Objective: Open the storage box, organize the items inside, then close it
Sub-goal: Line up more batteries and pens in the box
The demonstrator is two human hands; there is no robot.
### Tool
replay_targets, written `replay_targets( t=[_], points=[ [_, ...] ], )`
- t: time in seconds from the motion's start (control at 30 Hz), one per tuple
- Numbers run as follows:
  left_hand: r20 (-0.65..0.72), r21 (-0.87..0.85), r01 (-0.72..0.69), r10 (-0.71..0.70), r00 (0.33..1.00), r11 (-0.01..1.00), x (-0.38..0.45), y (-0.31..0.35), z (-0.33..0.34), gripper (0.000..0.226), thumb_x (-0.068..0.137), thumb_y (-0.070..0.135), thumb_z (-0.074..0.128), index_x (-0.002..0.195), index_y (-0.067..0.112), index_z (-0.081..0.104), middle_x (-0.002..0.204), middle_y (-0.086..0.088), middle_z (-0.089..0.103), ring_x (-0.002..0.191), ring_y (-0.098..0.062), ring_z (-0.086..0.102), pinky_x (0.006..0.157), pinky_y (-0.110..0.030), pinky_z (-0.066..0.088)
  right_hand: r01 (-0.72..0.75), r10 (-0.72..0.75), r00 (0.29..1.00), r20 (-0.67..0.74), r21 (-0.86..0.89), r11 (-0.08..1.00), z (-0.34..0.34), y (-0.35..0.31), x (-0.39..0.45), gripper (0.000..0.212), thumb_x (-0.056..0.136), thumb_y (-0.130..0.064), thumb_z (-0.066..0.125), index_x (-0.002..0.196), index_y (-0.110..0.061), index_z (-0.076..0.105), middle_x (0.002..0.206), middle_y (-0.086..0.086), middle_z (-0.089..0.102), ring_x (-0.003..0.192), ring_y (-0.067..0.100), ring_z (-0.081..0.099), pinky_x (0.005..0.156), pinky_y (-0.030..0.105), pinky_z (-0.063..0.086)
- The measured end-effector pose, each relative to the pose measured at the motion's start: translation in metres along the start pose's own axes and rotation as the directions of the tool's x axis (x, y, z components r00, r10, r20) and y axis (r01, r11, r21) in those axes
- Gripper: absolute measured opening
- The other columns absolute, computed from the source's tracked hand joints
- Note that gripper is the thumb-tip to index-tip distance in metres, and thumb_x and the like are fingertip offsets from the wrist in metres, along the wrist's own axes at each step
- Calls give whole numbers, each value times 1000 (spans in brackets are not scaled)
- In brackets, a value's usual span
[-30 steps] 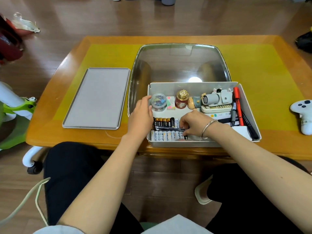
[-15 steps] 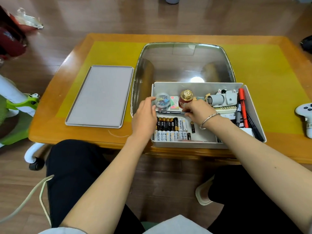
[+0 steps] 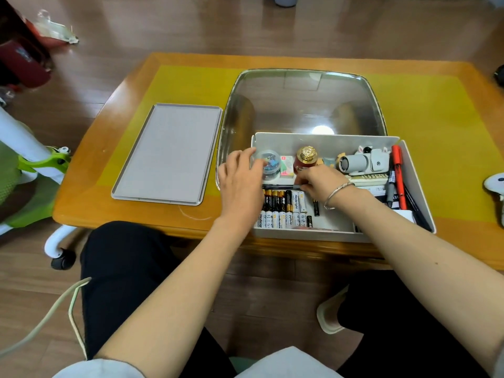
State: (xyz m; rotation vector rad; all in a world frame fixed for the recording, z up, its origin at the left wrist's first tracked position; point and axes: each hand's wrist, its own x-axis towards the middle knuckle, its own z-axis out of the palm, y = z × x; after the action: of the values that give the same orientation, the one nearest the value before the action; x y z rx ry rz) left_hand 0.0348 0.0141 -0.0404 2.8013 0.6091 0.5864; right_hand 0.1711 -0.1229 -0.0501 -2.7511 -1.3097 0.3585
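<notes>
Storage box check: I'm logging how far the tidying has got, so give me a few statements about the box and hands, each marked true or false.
1. The storage box is open. True.
2. The lid lies to the right of the box. False: it lies to its left.
3. The batteries lie in rows in the box's near left part. True.
4. The red marker lies at the box's left wall. False: at its right wall.
5. The right hand wears a bracelet on its wrist. True.

a home: wooden floor [image 3: 245, 28], low table [image 3: 131, 85], game controller [image 3: 495, 184].
</notes>
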Motion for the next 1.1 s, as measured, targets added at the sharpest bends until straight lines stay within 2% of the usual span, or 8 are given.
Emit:
replay_targets(
  t=[0.1, 0.23, 0.37, 0.5, 0.7, 0.87, 1.0, 1.1],
  points=[
    [13, -59, -137, 138, 990, 989, -9, 15, -1, 36, 77, -4, 65, 110, 11, 65, 130, -9, 55, 124, -28, 43, 97, -40, 35, 8, -8, 1000, 25, -7, 1000, 2, 0, 1, 17, 91, -22, 56, 104, -19, 68, 105, 8, 66, 94, 30, 61, 80, 40, 53],
    [239, -87, -289, 302, 923, 953, -15, 31, 8, 40, 85, 3, 59, 125, 8, 55, 139, -11, 46, 127, -27, 41, 101, -37, 37, -17, 18, 999, -42, 29, 999, 1, 2, -4, 21, 92, -16, 54, 109, -10, 65, 111, 14, 61, 101, 33, 57, 83, 37, 47],
    [438, -126, -191, 227, 870, 973, -11, 29, 14, 45, 91, 7, 54, 135, 5, 44, 145, -12, 37, 130, -28, 37, 102, -38, 40, -179, 183, 975, -124, 39, 983, -2, 6, -21, 19, 90, -11, 54, 106, -10, 64, 101, 19, 66, 97, 36, 60, 81, 39, 48],
    [561, -86, -123, 150, 814, 989, -10, 29, 16, 40, 94, 12, 48, 133, 4, 43, 140, -13, 38, 127, -31, 35, 99, -43, 41, -307, 307, 952, 11, -25, 951, 4, -1, -33, 43, 81, 3, 49, 122, -4, 56, 104, 23, 62, 99, 38, 58, 83, 39, 52],
    [619, -70, -67, 96, 779, 995, -9, 29, 21, 40, 95, 16, 45, 134, 9, 42, 141, -12, 37, 129, -31, 31, 99, -45, 38, -323, 309, 946, 101, 192, 927, 10, -11, -29, 32, 85, -4, 54, 114, -9, 65, 106, 14, 67, 105, 27, 59, 96, 33, 46],
    [664, -46, -89, 97, 741, 995, -8, 28, 25, 47, 95, 19, 44, 141, 21, 38, 147, -12, 31, 133, -33, 25, 103, -50, 33, -349, 315, 935, 160, 279, 895, 13, -8, -34, 38, 82, 0, 58, 117, -13, 60, 90, 1, 69, 78, 15, 58, 83, 31, 52],
    [698, -52, -124, 125, 705, 991, -5, 28, 24, 54, 94, 20, 45, 145, 30, 34, 154, -11, 19, 140, -34, 15, 110, -54, 23, -353, 323, 935, 144, 319, 880, 15, -8, -36, 44, 81, 2, 58, 120, -18, 58, 84, -4, 62, 78, 16, 58, 83, 33, 54],
    [724, -38, -120, 111, 681, 992, -3, 28, 22, 58, 93, 20, 44, 148, 31, 28, 156, -11, 13, 142, -34, 8, 113, -55, 15, -314, 305, 949, 81, 330, 890, 14, -11, -36, 39, 82, 0, 57, 118, -15, 61, 95, 3, 64, 84, 22, 62, 82, 35, 54]
  ],
)
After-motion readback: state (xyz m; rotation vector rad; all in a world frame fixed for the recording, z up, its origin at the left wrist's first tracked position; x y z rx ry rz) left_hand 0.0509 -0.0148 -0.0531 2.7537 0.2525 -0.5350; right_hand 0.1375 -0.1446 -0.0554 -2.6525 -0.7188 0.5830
